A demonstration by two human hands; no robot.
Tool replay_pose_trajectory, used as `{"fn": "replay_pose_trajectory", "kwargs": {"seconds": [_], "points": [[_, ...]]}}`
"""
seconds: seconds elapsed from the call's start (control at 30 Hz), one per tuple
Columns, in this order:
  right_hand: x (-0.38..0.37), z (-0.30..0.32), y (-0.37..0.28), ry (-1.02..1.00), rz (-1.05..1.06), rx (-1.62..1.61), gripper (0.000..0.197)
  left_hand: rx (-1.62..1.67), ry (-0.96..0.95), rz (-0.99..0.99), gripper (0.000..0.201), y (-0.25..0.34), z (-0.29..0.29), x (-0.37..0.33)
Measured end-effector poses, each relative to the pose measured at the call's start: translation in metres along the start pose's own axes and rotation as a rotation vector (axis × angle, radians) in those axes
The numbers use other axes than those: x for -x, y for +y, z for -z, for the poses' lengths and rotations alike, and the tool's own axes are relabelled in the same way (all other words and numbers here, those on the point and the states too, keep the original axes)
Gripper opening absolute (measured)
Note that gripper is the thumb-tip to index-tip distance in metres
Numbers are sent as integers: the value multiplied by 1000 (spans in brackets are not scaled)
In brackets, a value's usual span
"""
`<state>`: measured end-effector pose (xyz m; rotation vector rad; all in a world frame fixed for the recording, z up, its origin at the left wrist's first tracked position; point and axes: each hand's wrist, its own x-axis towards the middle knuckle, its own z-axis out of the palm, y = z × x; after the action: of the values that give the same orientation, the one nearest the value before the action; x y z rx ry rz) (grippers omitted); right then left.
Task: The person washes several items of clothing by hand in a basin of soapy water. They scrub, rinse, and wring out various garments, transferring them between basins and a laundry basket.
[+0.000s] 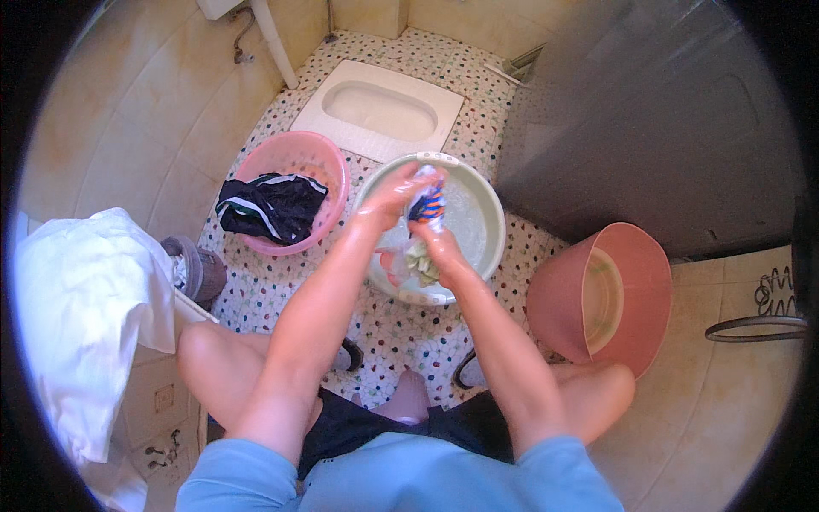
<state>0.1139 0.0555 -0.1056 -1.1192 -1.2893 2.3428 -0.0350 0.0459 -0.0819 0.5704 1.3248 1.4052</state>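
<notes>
A striped cloth [426, 207] is gripped by the closed fingers of the left hand [394, 195] and the right hand [438, 245], over the pale basin [497, 224] near frame centre.

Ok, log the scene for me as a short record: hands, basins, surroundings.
Left hand: gripping the upper part of the patterned cloth
Right hand: gripping it lower down
Patterned cloth: white, blue and orange, above the pale basin
Pale basin: holds water
Green cloth: by the right hand; held or not, unclear
Pink basin: dark garment inside, partly over the rim
Right side: pink tub
Far side: squat toilet
</notes>
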Motion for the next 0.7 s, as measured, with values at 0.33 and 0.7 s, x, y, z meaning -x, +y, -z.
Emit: {"fn": "replay_pose_trajectory", "kwargs": {"seconds": [0.33, 0.7], "points": [[85, -84, -60, -507, 108, -1372, 64, 1034, -93, -89, 47, -48, -37, 38], [4, -3, -36, -3, -182, 445, 50, -135, 146, 112, 11, -12, -3, -29]]}}
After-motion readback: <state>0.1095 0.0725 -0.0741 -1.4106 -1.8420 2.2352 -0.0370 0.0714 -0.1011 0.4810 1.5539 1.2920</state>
